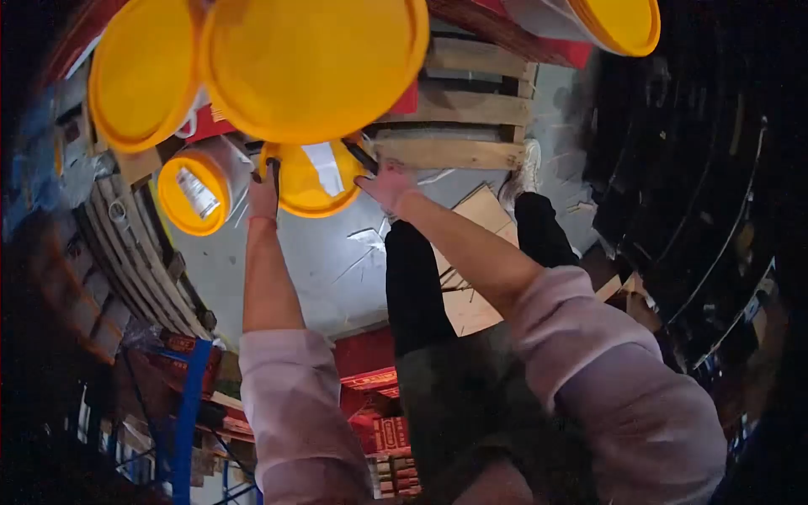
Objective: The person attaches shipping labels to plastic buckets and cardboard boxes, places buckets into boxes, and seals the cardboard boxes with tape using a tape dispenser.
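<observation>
A bucket with a yellow lid (295, 183) is between my two hands, below a larger yellow lid in view. A white label lies across its top. My left hand (263, 195) grips the lid's left rim, and my right hand (390, 183) has hold of its right side. Something black shows at the fingers of both hands; I cannot make out whether it is glove or handle. Just left of my left hand stands another yellow-lidded bucket (174, 200) with a printed white label. The underside of the held bucket is hidden.
Two large yellow-lidded buckets (316, 63) (143, 76) stand at the top, with another bucket (623, 23) at top right. A wooden pallet (463, 108) lies ahead, more pallets (135, 244) at left. Cardboard (475, 305) and scraps lie on the grey floor by my feet.
</observation>
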### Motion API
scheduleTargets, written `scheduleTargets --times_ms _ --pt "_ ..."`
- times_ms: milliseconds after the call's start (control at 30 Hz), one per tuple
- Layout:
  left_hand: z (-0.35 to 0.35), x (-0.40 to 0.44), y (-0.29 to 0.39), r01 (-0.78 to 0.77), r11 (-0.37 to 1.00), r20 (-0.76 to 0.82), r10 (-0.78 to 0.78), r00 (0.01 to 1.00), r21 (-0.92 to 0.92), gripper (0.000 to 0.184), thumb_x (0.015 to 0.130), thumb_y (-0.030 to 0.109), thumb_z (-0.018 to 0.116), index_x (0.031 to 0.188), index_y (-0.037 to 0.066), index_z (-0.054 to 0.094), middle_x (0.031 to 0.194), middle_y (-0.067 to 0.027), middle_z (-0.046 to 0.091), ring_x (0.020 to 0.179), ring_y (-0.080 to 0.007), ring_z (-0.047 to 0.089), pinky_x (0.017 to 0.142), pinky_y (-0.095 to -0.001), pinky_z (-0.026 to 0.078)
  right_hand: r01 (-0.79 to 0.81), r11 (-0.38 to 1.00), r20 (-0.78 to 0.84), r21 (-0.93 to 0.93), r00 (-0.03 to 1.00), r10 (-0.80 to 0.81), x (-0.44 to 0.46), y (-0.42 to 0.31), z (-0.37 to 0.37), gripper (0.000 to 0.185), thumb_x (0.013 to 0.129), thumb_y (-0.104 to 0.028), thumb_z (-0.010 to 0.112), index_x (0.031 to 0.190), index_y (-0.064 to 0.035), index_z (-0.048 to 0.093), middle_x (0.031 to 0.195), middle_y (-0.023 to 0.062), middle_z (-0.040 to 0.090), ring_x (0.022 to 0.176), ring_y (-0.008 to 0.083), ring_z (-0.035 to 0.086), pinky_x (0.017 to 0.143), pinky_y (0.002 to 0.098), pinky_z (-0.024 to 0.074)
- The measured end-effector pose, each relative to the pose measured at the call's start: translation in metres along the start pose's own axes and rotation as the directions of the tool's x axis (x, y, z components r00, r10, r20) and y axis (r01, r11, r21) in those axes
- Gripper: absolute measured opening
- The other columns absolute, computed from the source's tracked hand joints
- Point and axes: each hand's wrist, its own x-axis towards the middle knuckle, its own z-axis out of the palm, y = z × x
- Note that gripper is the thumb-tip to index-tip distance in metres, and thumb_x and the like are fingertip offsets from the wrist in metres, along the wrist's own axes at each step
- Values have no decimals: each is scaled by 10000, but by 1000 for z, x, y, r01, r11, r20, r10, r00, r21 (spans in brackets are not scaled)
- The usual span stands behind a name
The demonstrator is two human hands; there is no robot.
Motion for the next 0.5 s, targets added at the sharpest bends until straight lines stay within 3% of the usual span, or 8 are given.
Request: scheduleTargets --times_ms 67,100,167,267,333,400,467,500 --pt "-2 -36 62 44 868 142 31 989 -495 599 891 382 667 1248 -67 496 1252 -177 576 1126 -303 576 962 -418 470 85 980 -39 179 996 -79 14 -7 0 751 786 -497 638 1313 0 439 1330 248 505 1280 384 448 1109 426 315" --pt "-3 -54 85 122 967 -32 -133 991 -221 499 922 260 660 1283 -39 493 1228 -112 595 1098 -238 588 937 -363 492 72 981 -43 179 997 -65 16 -3 3 751 786 -497 638 1313 0 439 1330 248 505 1280 384 448 1109 426 315" --pt "9 -40 33 91 699 185 61 981 -710 475 968 313 586 1320 11 484 1256 -81 587 1123 -243 583 970 -358 468 -54 995 88 85 995 46 21 6 -9 727 797 -413 621 1345 33 448 1384 251 475 1286 360 472 1084 407 376" --pt "-8 -113 75 349 560 309 -168 936 -751 495 993 477 461 1291 88 533 1216 -31 606 1089 -179 595 964 -342 458 12 983 279 185 958 -64 28 67 -38 698 738 -373 679 1261 57 508 1240 255 582 1164 384 565 1009 431 445" --pt "-1 -145 38 555 360 470 -302 830 -750 514 987 559 408 1103 101 610 1008 7 648 920 -124 611 835 -309 483 146 963 91 227 981 -170 -3 114 -65 678 738 -473 717 1174 28 582 1155 243 631 1092 378 610 968 420 477" --pt "-3 -208 84 579 307 574 -117 810 -755 532 981 596 382 939 118 613 835 13 622 805 -135 597 765 -290 471 -6 915 86 404 996 -31 -61 137 -122 776 711 -571 752 1221 -17 565 1042 200 670 962 313 649 882 387 495" --pt "8 -288 156 444 446 396 -203 896 -777 563 986 611 344 850 126 596 756 7 592 770 -131 590 763 -290 471 -232 808 273 541 958 92 -119 150 -194 683 776 -540 738 1196 -21 594 1019 156 670 908 224 643 850 342 491" --pt "6 -323 199 443 437 379 -230 897 -783 570 992 605 328 843 123 592 759 7 595 768 -131 590 766 -294 472 -185 734 180 653 980 88 -147 167 -207 642 786 -500 746 1185 -18 604 1018 142 666 911 200 634 851 332 489"
